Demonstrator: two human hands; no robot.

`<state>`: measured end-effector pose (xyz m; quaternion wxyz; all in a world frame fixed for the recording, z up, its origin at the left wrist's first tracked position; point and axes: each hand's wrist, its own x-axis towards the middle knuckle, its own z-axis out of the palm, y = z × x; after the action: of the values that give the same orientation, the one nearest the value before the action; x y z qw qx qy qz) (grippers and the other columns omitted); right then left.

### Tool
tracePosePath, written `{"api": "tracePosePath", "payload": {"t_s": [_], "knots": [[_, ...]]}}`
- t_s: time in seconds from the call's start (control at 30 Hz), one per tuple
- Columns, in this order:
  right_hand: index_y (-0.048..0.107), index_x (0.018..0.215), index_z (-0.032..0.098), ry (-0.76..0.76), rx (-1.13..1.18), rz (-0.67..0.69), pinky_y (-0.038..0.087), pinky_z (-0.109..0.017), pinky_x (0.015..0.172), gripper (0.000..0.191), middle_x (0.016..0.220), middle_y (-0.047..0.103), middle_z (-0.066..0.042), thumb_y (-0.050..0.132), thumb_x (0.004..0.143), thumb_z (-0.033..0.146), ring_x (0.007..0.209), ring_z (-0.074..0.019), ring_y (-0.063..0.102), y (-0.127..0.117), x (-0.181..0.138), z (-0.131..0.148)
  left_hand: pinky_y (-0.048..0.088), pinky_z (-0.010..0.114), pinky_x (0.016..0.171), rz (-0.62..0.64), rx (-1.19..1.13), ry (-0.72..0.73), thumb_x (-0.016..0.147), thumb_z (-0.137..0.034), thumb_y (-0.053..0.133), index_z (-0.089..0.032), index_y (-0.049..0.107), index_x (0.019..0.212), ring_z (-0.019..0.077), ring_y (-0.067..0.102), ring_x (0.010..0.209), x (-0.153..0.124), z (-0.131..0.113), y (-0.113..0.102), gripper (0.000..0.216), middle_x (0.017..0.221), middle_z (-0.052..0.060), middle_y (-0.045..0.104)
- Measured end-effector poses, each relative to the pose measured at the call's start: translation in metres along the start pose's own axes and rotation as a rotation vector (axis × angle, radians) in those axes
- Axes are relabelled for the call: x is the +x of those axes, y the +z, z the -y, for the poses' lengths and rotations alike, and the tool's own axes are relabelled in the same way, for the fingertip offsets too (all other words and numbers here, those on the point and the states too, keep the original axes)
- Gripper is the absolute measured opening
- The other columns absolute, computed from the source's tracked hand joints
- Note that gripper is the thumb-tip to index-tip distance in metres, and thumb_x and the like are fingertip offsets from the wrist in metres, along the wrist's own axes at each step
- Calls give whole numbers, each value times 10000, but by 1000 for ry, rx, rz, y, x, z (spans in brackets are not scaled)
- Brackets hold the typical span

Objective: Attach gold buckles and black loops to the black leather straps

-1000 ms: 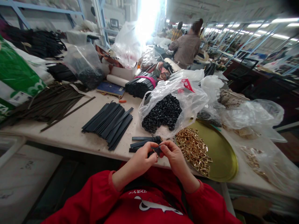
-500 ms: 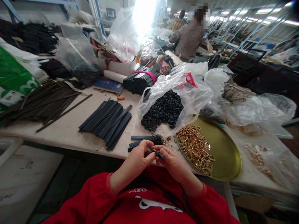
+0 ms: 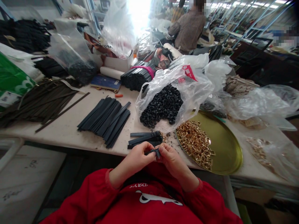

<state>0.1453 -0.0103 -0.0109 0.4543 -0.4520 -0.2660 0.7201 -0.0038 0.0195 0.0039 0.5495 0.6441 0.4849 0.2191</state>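
Half a second ago the black strap piece (image 3: 154, 151) stuck out at a slant across the right hand's opened fingers. Now the two hands have closed in on it and it lies almost level between them. The left hand (image 3: 140, 155) and the right hand (image 3: 171, 158) each pinch one end, fingers narrow and closed on the piece, knuckles upward. They hold it in the air just off the front edge of the desk (image 3: 70, 130), above the red sleeves.

The piece is short, dark and flat, with a thicker lump near its middle; finer detail is too small to tell.

A few short strips (image 3: 144, 139) lie on the desk at the front edge, just beyond the hands. Behind them a clear plastic bag (image 3: 196, 90) lies open, full of black rings (image 3: 163, 105). To the right a round gold tray (image 3: 226, 149) holds a heap of gold clips (image 3: 195, 144) on its left half. A stack (image 3: 105, 119) of longer black strips lies to the left, well apart from the hands.
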Motion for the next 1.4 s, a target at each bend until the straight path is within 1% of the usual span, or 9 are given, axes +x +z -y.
{"api": "tracePosePath", "payload": {"t_s": [0.2, 0.27, 0.37, 0.43, 0.53, 0.77, 0.97, 1.17, 1.4], "knots": [[375, 622, 205, -142, -236, -133, 350, -210, 472, 374, 487, 482, 69, 638, 686, 463, 440, -75, 438, 1, 0, 0, 339, 176, 454, 59, -192, -139, 705, -241, 520, -147, 518, 781, 78, 467, 507, -2, 0, 2, 121, 640, -19, 582], [338, 621, 217, -218, -385, -206, 332, -209, 448, 380, 475, 429, 87, 632, 685, 449, 421, -76, 425, -2, 1, 0, 349, 174, 461, 82, -287, -187, 700, -205, 509, -143, 513, 810, 75, 482, 506, -5, -1, 2, 126, 655, -12, 597], [409, 746, 224, -317, -580, -254, 297, -208, 427, 271, 522, 415, 92, 620, 698, 389, 431, -82, 408, -6, 0, 2, 392, 186, 525, 122, -397, -198, 712, -218, 547, -132, 523, 837, 78, 528, 549, -10, -3, 0, 153, 714, 10, 630], [472, 842, 221, -348, -686, -189, 295, -214, 445, 208, 566, 451, 74, 588, 726, 348, 470, -90, 409, -9, -3, 3, 412, 196, 569, 166, -466, -202, 723, -269, 590, -124, 538, 862, 79, 552, 575, -13, -1, -2, 208, 751, 23, 647], [527, 768, 212, -343, -814, -58, 294, -225, 480, 106, 578, 460, 54, 544, 764, 317, 518, -100, 405, -11, -9, 5, 422, 199, 593, 236, -544, -229, 711, -334, 643, -116, 563, 898, 88, 579, 608, -17, 2, -5, 298, 748, 29, 658], [568, 722, 218, -448, -1046, 19, 323, -235, 537, 38, 631, 536, 28, 545, 750, 230, 572, -117, 444, -13, -19, 13, 435, 212, 619, 287, -603, -264, 689, -323, 683, -106, 597, 949, 102, 597, 623, -20, 10, -3, 349, 729, 42, 671], [542, 779, 218, -369, -973, 32, 348, -234, 572, 39, 674, 541, 29, 526, 780, 254, 621, -122, 468, -13, -20, 16, 453, 214, 659, 339, -690, -267, 686, -319, 688, -105, 607, 913, 96, 597, 649, -22, 6, -6, 323, 800, 58, 662], [501, 753, 214, -381, -973, 87, 340, -238, 559, 88, 645, 508, 27, 479, 819, 268, 603, -123, 447, -10, -28, 7, 426, 188, 573, 318, -610, -261, 706, -319, 652, -120, 560, 887, 74, 570, 560, -20, 10, 3, 284, 692, 5, 622], [484, 828, 213, -395, -923, 37, 361, -251, 581, 145, 688, 505, 13, 415, 873, 333, 627, -131, 467, -15, -29, -5, 284, 156, 401, 551, -206, -215, 820, -380, 457, -151, 516, 688, 44, 395, 406, -27, -14, -13, 270, 524, -55, 507]]}}
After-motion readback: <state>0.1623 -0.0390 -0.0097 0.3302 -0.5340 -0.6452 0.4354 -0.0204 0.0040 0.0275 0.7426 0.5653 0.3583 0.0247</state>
